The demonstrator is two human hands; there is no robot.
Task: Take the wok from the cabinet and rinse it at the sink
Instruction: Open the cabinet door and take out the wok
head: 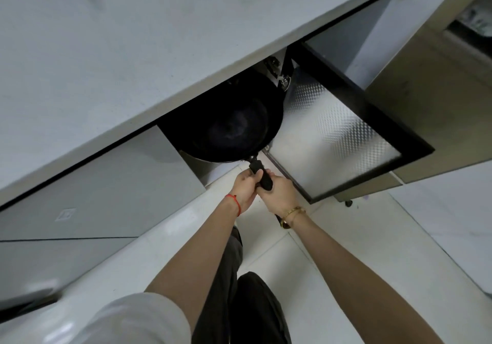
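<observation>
Both forearms reach forward; left hand (246,188) and right hand (281,194) grip the handle (262,176) of the black wok (229,125), half inside the open cabinet (343,136) below the surface (133,50).

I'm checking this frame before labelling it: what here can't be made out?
- Far part of the wok: head view, hidden under the countertop edge.
- Wok handle: mostly covered by the left hand and right hand.
- Cabinet interior: too dark.
- Object at the top left: blurred, cut off.
- Sink: not in view.
</observation>
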